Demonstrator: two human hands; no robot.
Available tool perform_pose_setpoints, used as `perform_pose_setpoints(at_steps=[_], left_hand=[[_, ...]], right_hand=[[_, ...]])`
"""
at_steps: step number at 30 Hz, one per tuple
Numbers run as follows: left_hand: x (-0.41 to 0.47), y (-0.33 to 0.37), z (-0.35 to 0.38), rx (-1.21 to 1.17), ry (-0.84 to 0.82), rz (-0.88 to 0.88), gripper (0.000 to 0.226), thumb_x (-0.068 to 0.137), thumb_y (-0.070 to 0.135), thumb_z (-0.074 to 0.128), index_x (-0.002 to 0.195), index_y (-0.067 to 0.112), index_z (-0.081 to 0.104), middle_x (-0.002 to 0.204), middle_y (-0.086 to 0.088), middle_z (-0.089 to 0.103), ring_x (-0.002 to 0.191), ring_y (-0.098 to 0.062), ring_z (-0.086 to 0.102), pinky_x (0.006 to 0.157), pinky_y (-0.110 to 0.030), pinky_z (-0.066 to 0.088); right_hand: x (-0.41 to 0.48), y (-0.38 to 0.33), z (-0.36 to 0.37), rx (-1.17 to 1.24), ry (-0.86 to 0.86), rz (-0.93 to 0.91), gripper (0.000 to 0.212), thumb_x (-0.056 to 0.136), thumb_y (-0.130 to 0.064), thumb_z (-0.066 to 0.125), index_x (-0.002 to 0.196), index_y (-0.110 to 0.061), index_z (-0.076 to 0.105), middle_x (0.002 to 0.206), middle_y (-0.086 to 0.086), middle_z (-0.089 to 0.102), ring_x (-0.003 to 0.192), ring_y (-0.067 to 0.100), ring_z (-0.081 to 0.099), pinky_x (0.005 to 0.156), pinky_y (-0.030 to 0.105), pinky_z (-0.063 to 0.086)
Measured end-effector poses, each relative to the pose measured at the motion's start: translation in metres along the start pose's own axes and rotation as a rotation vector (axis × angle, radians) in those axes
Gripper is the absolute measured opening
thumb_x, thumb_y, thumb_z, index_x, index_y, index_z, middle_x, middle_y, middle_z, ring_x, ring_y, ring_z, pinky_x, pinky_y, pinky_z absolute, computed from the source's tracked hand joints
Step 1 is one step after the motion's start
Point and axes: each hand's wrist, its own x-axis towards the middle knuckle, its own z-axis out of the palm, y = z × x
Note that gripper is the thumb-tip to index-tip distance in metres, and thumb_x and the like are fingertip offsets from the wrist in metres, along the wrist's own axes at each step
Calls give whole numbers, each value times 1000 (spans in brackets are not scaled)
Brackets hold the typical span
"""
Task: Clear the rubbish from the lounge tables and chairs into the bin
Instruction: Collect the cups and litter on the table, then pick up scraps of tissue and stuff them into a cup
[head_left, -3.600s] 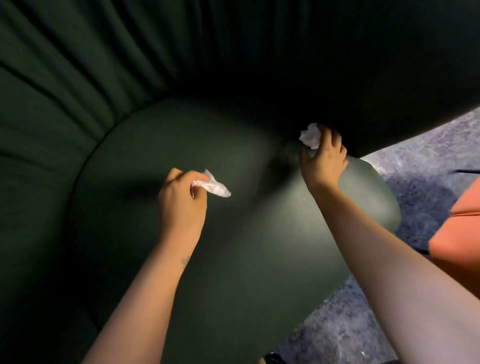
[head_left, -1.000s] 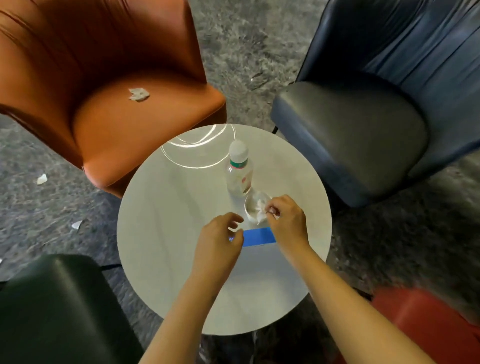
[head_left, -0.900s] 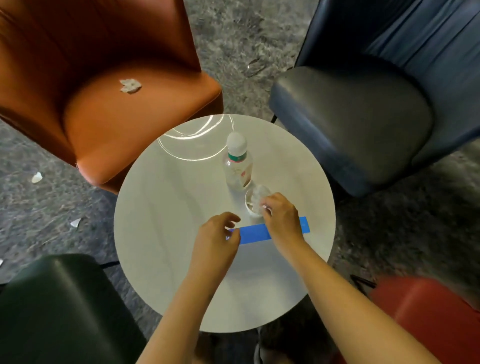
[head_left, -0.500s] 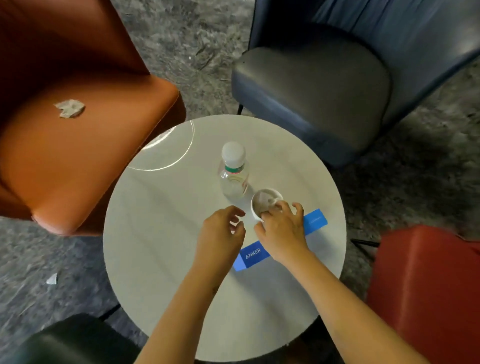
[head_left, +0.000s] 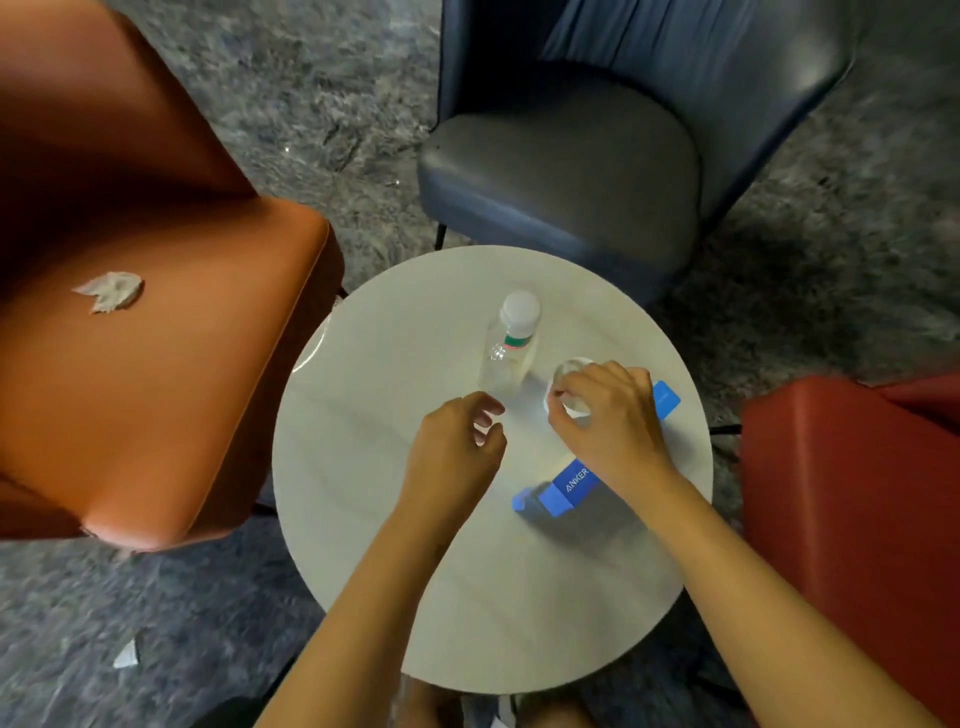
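A round white table (head_left: 363, 519) holds a clear plastic bottle (head_left: 511, 345) with a white cap, a small white cup (head_left: 570, 370) and a blue Anker box (head_left: 569, 486). My right hand (head_left: 605, 415) lies over the cup with its fingertips pinched on the rim, hiding most of it and whatever is inside. My left hand (head_left: 457, 452) hovers just left of the cup, below the bottle, fingers loosely curled and apart, with nothing seen in it. A crumpled white tissue (head_left: 110, 291) lies on the seat of the orange chair (head_left: 156, 415) to the left.
A blue-grey chair (head_left: 561, 161) stands behind the table and a red seat (head_left: 852, 519) at its right. A white paper scrap (head_left: 126, 656) lies on the grey carpet at the lower left. No bin is in view.
I have turned from the green chair, where each hand held a tissue, to the table. In the last second my right hand closed over the cup and the view swung left.
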Motion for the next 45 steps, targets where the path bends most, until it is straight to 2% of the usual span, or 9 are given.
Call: perform_pose_setpoints(at_steps=[5,10,15,19,23,27,31,37,45], left_hand=[[-4,3,-50,-22,134,-12,19,89,21,57,107,20,62,97,3,64,79,-6,57,64,-5,39],[-34,-19,-129,30,322,-64,21,87,18,56,108,18,61,96,1,66,80,-9,60,70,-17,46],[-83,-48,-201,99,559,-213,22,85,14,57,105,16,64,90,-1,66,76,-13,59,67,-19,39],[-117,-67,-242,68,651,-312,19,86,15,57,104,16,64,92,-2,64,79,-14,58,69,-25,42],[-124,-93,-286,44,732,-343,20,86,16,56,104,17,64,92,0,63,82,-14,57,71,-26,42],[-102,-130,-328,44,730,-316,19,87,18,56,105,19,62,93,2,62,82,-10,54,70,-22,37],[-48,-184,-384,41,683,-279,18,88,18,56,105,19,62,92,3,62,79,-8,53,58,-15,35],[30,-274,-465,41,560,-276,23,86,19,58,108,19,60,95,1,64,76,-11,58,66,-20,37],[101,-347,-502,-24,414,-308,35,84,20,58,119,22,54,98,4,59,74,-8,57,65,-23,41]], right_hand=[[23,-85,-13,263,-53,-140,15,84,-19,57,92,-10,66,85,4,68,79,20,61,74,34,44],[54,-151,-4,358,-187,-257,20,90,-22,54,107,-14,62,99,3,67,89,17,60,84,35,45],[67,-211,4,467,-250,-383,19,90,-23,53,104,-15,63,93,1,65,78,13,55,76,34,47],[71,-257,12,513,-330,-450,21,91,-25,51,105,-16,63,91,-4,62,79,14,58,78,40,50],[87,-303,27,515,-354,-508,19,92,-23,52,104,-13,63,94,4,65,80,19,59,76,37,50],[112,-350,57,495,-363,-521,20,92,-21,51,105,-11,63,93,4,64,79,18,58,75,36,49],[155,-407,117,448,-385,-461,21,92,-23,51,107,-14,62,94,1,62,83,17,58,80,38,47],[211,-488,224,391,-448,-273,22,90,-24,52,111,-19,59,98,-3,60,85,12,55,83,35,45],[248,-501,306,283,-561,-79,36,88,-28,58,124,-26,51,113,-6,55,93,10,53,85,36,49]])
